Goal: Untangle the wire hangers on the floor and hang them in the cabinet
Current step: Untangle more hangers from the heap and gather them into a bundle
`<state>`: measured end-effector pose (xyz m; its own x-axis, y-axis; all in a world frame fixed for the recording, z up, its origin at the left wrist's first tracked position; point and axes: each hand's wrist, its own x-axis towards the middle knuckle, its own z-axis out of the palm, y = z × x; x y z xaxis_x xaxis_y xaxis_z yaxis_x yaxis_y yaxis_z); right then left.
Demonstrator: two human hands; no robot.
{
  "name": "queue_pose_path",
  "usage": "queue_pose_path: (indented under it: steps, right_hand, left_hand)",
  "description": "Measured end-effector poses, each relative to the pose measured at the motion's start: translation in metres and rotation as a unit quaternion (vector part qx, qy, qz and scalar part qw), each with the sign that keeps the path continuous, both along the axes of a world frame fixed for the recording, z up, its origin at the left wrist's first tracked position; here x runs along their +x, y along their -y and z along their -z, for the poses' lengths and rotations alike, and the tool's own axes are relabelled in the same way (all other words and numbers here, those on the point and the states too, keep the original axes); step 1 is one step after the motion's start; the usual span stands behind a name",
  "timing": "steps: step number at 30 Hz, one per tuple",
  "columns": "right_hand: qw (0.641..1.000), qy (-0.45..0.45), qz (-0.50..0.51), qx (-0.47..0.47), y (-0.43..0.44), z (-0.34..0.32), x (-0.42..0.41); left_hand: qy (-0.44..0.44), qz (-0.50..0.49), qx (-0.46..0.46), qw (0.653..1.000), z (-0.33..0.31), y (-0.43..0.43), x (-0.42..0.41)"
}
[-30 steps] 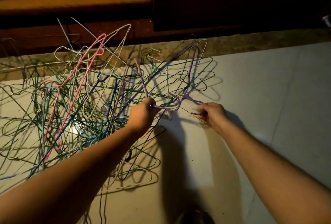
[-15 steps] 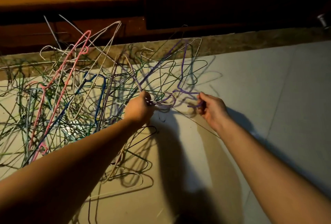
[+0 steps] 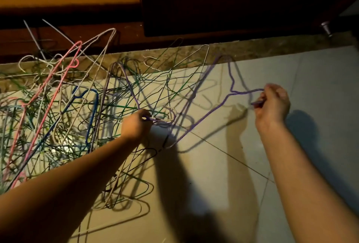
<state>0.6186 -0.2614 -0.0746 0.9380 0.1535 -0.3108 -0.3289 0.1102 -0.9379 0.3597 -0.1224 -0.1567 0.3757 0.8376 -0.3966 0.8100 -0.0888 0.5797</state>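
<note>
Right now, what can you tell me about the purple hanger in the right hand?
The purple hanger is thin wire with a purple coating, bent into a triangle with a twisted neck and hook. The right hand pinches its hook and holds it tilted above the floor. Its lower corner reaches the edge of the tangled pile.

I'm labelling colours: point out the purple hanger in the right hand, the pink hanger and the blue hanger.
purple hanger (image 3: 236, 92): head view, twisted neck below the hook.
pink hanger (image 3: 50, 76): head view, long straight side.
blue hanger (image 3: 95, 104): head view, upright side wire.
</note>
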Motion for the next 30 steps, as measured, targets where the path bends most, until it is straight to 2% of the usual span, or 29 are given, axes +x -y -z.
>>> queue_pose_path:
  steps: [2,4,6,8,12,15,22,24,27,30]
  right_hand:
    - [0.999,0.014,-0.029,0.039,0.003,-0.015,0.000]
    - [0.992,0.013,-0.098,0.084,0.002,-0.027,-0.008]
    - [0.981,0.026,-0.172,0.087,-0.002,-0.035,-0.016]
    - [0.962,0.091,-0.254,0.033,-0.004,-0.043,-0.024]
    - [0.891,0.269,-0.348,-0.111,-0.006,-0.054,-0.038]
    - [0.859,0.338,-0.352,-0.157,-0.013,-0.070,-0.047]
    - [0.796,0.451,-0.329,-0.232,-0.027,-0.101,-0.079]
    - [0.767,0.496,-0.310,-0.263,-0.027,-0.107,-0.086]
    - [0.775,0.513,-0.256,-0.265,-0.024,-0.122,-0.091]
    - [0.788,0.525,-0.197,-0.256,-0.022,-0.142,-0.094]
  left_hand:
    - [-0.005,0.015,0.007,1.000,0.001,0.002,-0.001]
    - [0.010,0.016,0.018,1.000,0.001,0.004,0.000]
    - [0.026,0.013,0.040,0.999,-0.002,0.004,0.001]
    - [0.042,0.015,0.071,0.996,-0.009,0.002,0.002]
    - [0.063,0.003,0.125,0.990,-0.033,0.003,-0.007]
    - [0.077,-0.029,0.131,0.988,-0.054,0.005,-0.019]
    - [0.161,-0.099,0.061,0.980,-0.090,0.013,-0.048]
    - [0.194,-0.114,0.047,0.973,-0.102,0.018,-0.052]
    - [0.243,-0.135,0.030,0.960,-0.121,0.019,-0.058]
    - [0.312,-0.145,-0.024,0.939,-0.138,0.015,-0.063]
